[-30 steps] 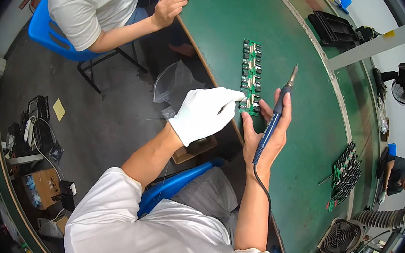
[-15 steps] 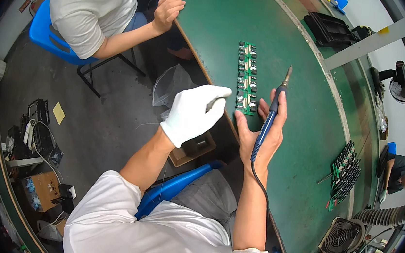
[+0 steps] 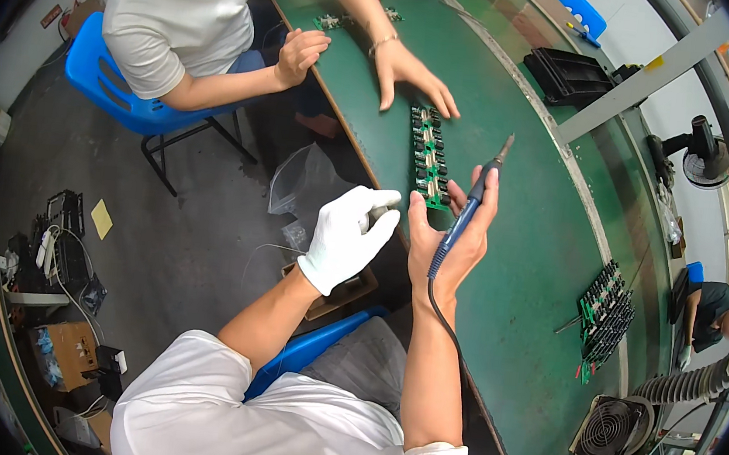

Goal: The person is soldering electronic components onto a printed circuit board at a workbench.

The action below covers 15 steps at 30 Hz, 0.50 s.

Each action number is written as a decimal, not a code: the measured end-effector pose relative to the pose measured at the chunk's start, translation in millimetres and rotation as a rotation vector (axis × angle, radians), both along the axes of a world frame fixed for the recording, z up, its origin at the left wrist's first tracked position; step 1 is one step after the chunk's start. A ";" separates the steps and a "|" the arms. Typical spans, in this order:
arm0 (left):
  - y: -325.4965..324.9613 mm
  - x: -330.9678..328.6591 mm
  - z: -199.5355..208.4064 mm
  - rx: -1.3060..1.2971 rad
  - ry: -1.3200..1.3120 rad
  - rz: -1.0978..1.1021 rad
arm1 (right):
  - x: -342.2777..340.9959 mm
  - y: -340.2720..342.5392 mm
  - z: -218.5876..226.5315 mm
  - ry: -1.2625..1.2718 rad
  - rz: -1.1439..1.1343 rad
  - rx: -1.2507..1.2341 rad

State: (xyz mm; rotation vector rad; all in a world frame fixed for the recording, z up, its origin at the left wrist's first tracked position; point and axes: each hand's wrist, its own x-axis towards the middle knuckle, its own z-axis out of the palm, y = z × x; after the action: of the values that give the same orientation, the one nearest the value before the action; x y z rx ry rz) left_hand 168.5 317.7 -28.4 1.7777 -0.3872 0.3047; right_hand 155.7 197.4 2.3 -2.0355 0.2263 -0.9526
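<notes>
The right hand (image 3: 452, 252) grips a blue-handled soldering iron (image 3: 459, 228), its thumb and fingertips flanking the near end of a green circuit-board strip (image 3: 429, 159). The strip extends forward, left of the iron. The gloved left hand (image 3: 346, 238), fingers curled, lies apart to the left; its contents cannot be told. A co-worker's hand (image 3: 404, 72) hovers about the far end.

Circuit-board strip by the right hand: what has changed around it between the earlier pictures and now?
The gloved left hand, at first on the circuit-board strip, has come off it, drawing back leftward and toward the person. A co-worker's hand has reached in at the strip's far end; contact is unclear. The right hand stays at the near end, still holding the soldering iron.
</notes>
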 end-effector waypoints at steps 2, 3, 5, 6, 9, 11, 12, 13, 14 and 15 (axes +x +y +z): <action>-3.2 -2.0 -0.5 -0.031 -0.011 -0.009 | 5.2 2.9 7.3 -0.024 0.010 -0.010; -3.7 -3.8 0.0 -0.031 -0.019 -0.012 | 7.5 3.9 9.4 -0.033 0.008 -0.010; -4.1 -8.8 1.0 0.004 0.010 -0.027 | 13.1 5.3 10.7 -0.050 0.009 -0.044; -4.4 -11.0 1.4 0.021 0.025 -0.035 | 15.4 5.5 10.9 -0.058 0.010 -0.061; -8.3 -14.1 -2.8 0.033 0.013 -0.045 | 18.1 5.3 10.2 -0.068 0.016 -0.072; -13.2 -14.6 -7.5 0.016 -0.031 -0.057 | 19.0 4.9 9.6 -0.060 0.021 -0.062; -15.1 -15.3 -8.0 0.006 -0.052 -0.063 | 19.1 4.7 10.0 -0.055 0.024 -0.059; -16.8 -15.0 -6.9 0.001 -0.056 -0.057 | 19.1 3.5 10.0 -0.058 0.030 -0.065; -18.2 -15.0 -4.8 0.004 -0.058 -0.057 | 16.6 1.2 9.5 -0.070 0.016 -0.078; -18.4 -15.5 -2.7 0.009 -0.059 -0.055 | 11.9 -1.0 8.1 -0.079 0.004 -0.089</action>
State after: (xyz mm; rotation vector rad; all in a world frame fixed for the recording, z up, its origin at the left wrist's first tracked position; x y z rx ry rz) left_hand 153.0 299.4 -31.1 1.7673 -0.4793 0.3170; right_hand 167.6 196.3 10.4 -2.0732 0.1394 -1.0554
